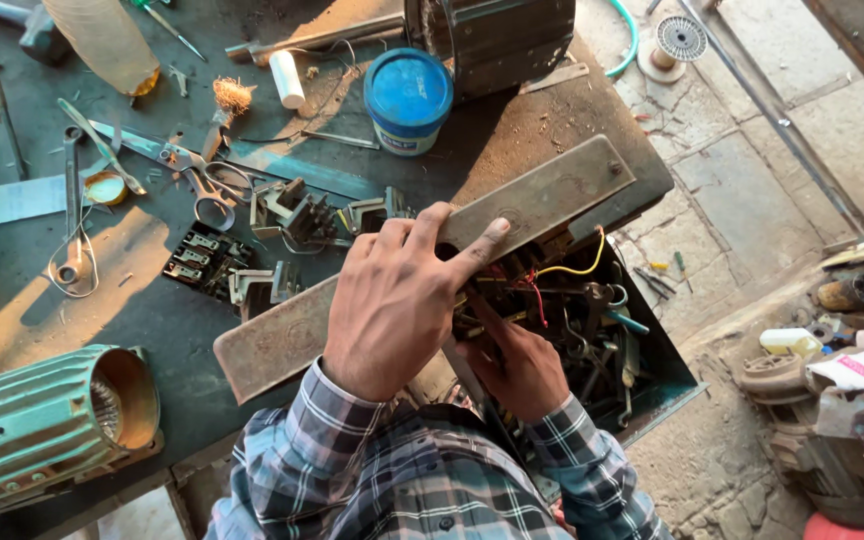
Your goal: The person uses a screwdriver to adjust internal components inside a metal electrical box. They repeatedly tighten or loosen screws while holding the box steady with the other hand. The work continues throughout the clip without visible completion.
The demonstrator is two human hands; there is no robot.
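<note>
Left hand (392, 300) grips the long rusty metal plate (542, 195) from above, fingers wrapped over its upper edge, thumb out along the face. The plate runs diagonally across the front edge of the tabletop (52, 290) and looks held tilted up and clear, likely to expose what's under it. Right hand (517, 370) is below the plate, reaching into an open drawer (652, 385) packed with tools and wiring; fingers curl in among the red and yellow wires (552, 275), but can't tell whether they actually pinch anything, the plate and the left hand hide the tips. So one hand props, the other works in the gap. Plaid sleeves at bottom of view. On the tabletop behind the plate: several small metal terminal blocks (297, 215), scissors (187, 165), a wrench (74, 205), a blue-lidded tub (408, 98) beside a dark cylindrical motor housing (502, 40), a white tube (287, 78), all within arm's reach. A green finned motor body (42, 425) lies on its side at the near left corner, open end toward the hands. Stone floor (742, 200) at right, with more motor parts and clutter lying near the drawer.
</note>
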